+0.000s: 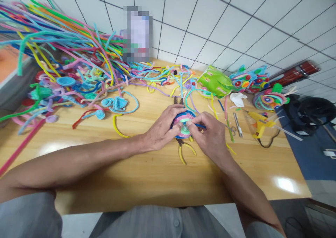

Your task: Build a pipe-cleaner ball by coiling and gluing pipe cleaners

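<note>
My left hand [160, 128] and my right hand [209, 134] meet over a round coiled pipe-cleaner disc [184, 122] with blue, pink and green rings, held just above the wooden table [147, 168]. The left hand's fingers curl around the disc's left edge. Pinched at the disc's centre are the right hand's thumb and fingers. A blue pipe-cleaner end [201, 126] sticks out to the right of the pinch. Yellow-handled pliers [185, 150] lie on the table directly under the hands.
A large heap of coloured pipe cleaners [65, 55] covers the table's left and back. At the right lie a yellow glue gun [259, 125], a green packet [214, 82], finished coiled discs [267, 99], and a small metal tool [237, 124]. A tiled wall stands behind.
</note>
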### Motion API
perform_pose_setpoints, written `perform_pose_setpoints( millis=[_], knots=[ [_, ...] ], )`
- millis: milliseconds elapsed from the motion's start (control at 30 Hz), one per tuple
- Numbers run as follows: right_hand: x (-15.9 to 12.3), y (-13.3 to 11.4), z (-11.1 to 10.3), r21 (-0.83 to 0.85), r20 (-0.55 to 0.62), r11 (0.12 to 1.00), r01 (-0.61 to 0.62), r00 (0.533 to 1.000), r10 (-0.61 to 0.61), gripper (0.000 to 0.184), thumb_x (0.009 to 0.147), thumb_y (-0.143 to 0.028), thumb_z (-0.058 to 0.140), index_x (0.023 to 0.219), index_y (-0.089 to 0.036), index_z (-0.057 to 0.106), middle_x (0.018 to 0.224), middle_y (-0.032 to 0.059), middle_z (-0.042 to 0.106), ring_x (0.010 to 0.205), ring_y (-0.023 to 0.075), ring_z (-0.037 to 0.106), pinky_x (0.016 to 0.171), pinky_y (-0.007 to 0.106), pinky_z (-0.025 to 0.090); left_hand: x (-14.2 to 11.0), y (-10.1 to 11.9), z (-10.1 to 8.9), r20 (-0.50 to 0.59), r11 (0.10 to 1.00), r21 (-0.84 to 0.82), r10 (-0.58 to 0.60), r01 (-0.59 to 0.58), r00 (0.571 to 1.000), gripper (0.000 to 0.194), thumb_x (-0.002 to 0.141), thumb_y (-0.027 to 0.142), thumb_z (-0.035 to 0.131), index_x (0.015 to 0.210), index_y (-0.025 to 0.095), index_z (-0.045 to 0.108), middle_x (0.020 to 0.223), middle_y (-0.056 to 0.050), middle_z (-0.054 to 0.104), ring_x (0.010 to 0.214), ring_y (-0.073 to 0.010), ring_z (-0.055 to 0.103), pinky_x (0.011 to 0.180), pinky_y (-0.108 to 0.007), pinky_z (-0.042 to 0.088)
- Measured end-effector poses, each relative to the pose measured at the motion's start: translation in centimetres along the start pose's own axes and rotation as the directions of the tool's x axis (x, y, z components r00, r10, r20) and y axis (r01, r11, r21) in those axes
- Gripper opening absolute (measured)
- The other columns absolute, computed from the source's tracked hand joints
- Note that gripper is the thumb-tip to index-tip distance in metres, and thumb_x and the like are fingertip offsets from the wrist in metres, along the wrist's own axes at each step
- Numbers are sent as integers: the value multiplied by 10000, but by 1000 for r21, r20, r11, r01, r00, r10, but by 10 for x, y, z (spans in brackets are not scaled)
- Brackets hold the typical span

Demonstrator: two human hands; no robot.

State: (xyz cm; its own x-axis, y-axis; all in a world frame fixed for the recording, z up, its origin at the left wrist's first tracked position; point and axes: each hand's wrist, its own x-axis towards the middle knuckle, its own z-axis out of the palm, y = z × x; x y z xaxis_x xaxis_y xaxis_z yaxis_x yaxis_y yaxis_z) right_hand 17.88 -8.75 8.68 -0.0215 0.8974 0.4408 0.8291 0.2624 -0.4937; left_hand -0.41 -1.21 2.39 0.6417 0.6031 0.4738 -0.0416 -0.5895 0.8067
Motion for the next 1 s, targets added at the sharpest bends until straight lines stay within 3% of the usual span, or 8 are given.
perform_pose_setpoints(
  millis=[200,467,733,900,1000],
  knots=[
    [-1,-3,-3,40,29,995,-89,996,88,40,903,-219,658,883,-254,662,753,-23,670,650,148,599,608,287,469,0,0,5,-70,1000,19,-9,11,998,388,1022,291,538,1407,244,516,1435,-144,572,1381,-282,549,1178,-523,485],
    [0,-3,-1,66,23,988,-138,990,136,93,847,-199,636,767,-244,649,649,-39,631,572,131,533,564,277,419,1,1,5,-91,1000,0,-8,8,996,371,998,256,544,1366,221,520,1383,-138,588,1339,-274,565,1159,-498,500],
    [1,-2,-1,90,46,983,-158,987,155,106,849,-213,626,751,-235,659,634,-35,631,567,129,536,569,274,424,-1,5,3,-66,1000,-4,-30,30,997,360,1042,288,524,1397,238,513,1416,-139,576,1364,-277,550,1184,-505,483],
    [1,-1,0,88,42,980,-177,984,174,92,841,-205,632,759,-229,667,633,-39,632,564,122,541,569,266,426,-4,4,-1,-48,999,-27,-33,32,998,366,1107,343,422,1436,217,519,1482,-159,535,1439,-270,508,1229,-506,446],
    [0,-1,0,100,45,980,-174,984,170,83,836,-191,631,772,-225,671,642,-41,641,564,116,538,566,259,420,-3,1,-1,-46,1000,-13,-21,20,999,382,1103,381,457,1437,211,524,1480,-164,544,1439,-277,514,1223,-508,453]
  ],
)
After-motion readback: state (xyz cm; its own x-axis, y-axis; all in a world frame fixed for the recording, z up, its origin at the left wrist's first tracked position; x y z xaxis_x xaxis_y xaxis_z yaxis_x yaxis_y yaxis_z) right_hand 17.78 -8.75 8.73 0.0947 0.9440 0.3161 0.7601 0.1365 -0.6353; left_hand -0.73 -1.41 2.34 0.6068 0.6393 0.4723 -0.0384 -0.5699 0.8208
